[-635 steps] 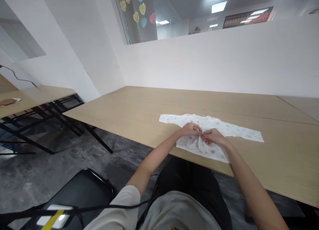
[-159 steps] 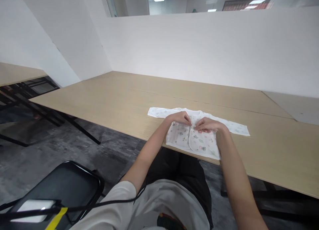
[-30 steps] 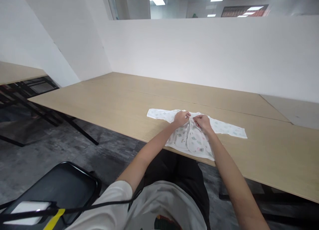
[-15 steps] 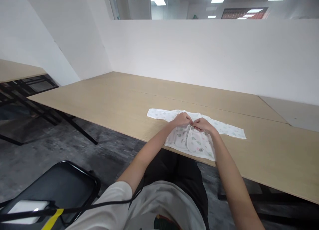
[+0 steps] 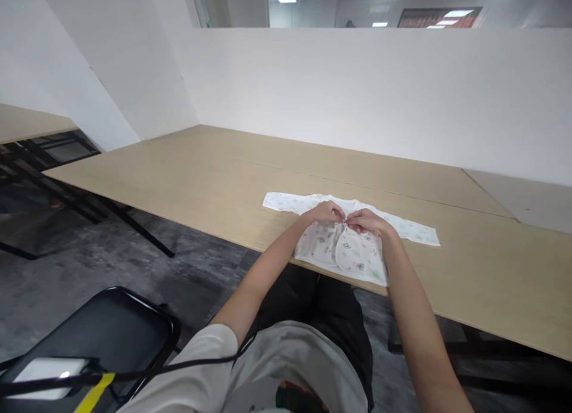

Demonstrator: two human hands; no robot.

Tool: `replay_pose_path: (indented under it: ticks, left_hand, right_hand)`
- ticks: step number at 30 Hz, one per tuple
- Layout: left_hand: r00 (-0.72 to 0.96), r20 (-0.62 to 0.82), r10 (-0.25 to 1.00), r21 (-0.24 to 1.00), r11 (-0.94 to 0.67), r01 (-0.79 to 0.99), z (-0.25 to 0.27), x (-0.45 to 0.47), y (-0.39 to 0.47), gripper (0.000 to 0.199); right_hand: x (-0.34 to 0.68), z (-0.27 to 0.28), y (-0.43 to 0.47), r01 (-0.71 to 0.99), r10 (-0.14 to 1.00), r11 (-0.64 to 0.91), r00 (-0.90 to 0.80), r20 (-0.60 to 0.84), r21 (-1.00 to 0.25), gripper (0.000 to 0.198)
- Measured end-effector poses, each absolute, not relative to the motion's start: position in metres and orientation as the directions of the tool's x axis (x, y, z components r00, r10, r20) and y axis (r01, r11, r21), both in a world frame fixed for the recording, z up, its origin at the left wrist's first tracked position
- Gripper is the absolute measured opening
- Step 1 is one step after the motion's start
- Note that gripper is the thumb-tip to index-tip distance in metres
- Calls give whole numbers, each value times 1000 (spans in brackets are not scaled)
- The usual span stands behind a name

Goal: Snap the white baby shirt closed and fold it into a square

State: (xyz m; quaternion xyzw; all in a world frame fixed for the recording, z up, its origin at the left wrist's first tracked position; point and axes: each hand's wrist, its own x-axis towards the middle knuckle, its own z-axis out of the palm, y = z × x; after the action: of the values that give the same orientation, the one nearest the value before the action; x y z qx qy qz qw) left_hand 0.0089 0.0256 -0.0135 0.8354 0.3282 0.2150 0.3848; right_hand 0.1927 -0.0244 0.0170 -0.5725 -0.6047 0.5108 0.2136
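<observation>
A small white baby shirt with a coloured print lies on the table at its near edge, both long sleeves stretched out sideways. My left hand and my right hand meet over the middle of its front opening, below the neckline. Each hand pinches an edge of the front between thumb and fingers, with the fingertips almost touching. Whatever fastener may lie between the fingertips is too small to make out. Below the hands, the rounded lower corner of one front panel overlaps the other.
The shirt rests on a long wooden table against a white wall. To the lower left stands a black chair with a white device on it. A black cable with a yellow tag crosses in front of my body.
The fingers have shifted slightly at the front opening, and my right hand is stretched a little flatter. The shirt stays in place; the whole view has tilted slightly.
</observation>
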Motion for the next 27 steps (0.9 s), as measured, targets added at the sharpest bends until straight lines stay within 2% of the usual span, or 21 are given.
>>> replay_pose_path:
  ticks: [7, 14, 22, 27]
  left_hand:
    - [677, 104, 728, 853, -416, 316, -12, 8, 23, 22]
    - [631, 65, 773, 857, -367, 361, -5, 8, 16, 23]
    - [591, 81, 802, 847, -368, 383, -4, 10, 14, 28]
    - [619, 56, 783, 881, -331, 339, -6, 9, 15, 31]
  right_hand:
    - [193, 19, -26, 432, 918, -178, -251, -307, -884, 13]
    - [191, 19, -27, 472, 931, -137, -239, -276, -871, 7]
    - [190, 18, -25, 486, 938, -155, -201, -282, -860, 10]
    - [188, 17, -26, 479, 938, -168, -191, -290, -862, 12]
